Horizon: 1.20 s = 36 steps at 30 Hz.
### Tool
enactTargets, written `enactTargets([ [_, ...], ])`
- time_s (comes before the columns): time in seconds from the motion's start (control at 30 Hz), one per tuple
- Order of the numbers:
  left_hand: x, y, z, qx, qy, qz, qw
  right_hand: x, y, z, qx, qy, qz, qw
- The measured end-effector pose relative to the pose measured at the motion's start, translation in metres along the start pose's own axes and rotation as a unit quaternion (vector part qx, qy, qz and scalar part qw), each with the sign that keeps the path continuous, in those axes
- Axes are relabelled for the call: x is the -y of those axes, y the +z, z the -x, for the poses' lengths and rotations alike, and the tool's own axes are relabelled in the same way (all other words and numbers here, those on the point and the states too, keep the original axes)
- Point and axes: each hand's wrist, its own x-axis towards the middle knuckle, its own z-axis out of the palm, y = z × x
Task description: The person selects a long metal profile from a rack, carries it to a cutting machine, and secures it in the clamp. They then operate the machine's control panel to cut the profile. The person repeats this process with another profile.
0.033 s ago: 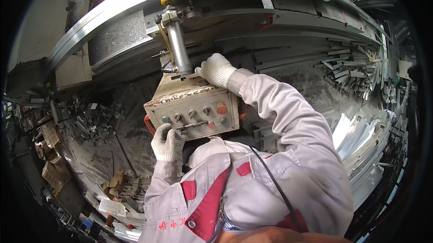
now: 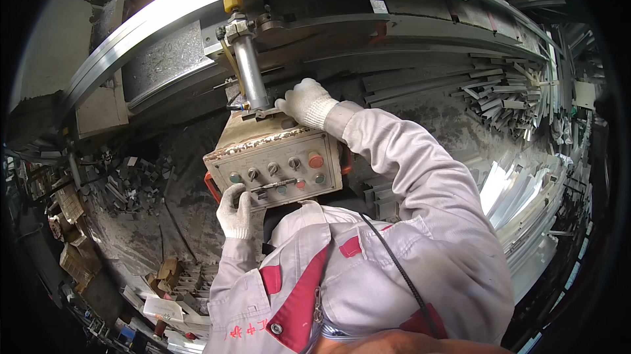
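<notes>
Head view: control box [image 2: 282,174] just ahead of the jacket [image 2: 394,255], its knobbed face running long left to right, right end slightly farther from the body. Left hand [image 2: 234,216] nearer that face, at its lower left corner, thumb and forefinger loosely curled; right hand [image 2: 307,102] beyond the upper edge, fingers bent beside the metal cylinder's [image 2: 251,71] lower end; cannot tell whether either grips anything.

two gloves [image 2: 234,217] [image 2: 307,103] and one control box [image 2: 281,175] show.
</notes>
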Motion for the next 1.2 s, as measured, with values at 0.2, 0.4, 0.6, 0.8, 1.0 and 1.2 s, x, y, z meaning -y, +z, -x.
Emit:
enactTargets([
  [0.2, -0.007, 0.021, -0.008, 0.014, -0.064, 0.054, 0.996, -0.046, -0.002, 0.073, -0.096, 0.168, -0.231, 0.953],
  [0.4, -0.011, 0.030, -0.040, 0.039, 0.069, -0.031, 0.996, -0.082, 0.057, 0.148, -0.097, 0.269, -0.497, 0.820],
  [0.6, -0.074, 0.035, -0.062, -0.036, 0.119, -0.016, 0.992, -0.082, 0.068, 0.135, -0.136, 0.208, -0.562, 0.789],
  [0.8, -0.169, 0.066, -0.096, -0.152, 0.194, -0.109, 0.963, -0.101, 0.047, 0.051, -0.129, 0.114, -0.583, 0.794],
  [1.0, -0.231, 0.130, -0.148, -0.132, 0.059, -0.461, 0.876, -0.110, 0.040, -0.020, -0.135, 0.010, -0.588, 0.798],
  [1.2, -0.234, 0.157, -0.164, -0.170, -0.023, -0.509, 0.844, -0.115, 0.054, -0.055, -0.171, -0.039, -0.608, 0.774],
])
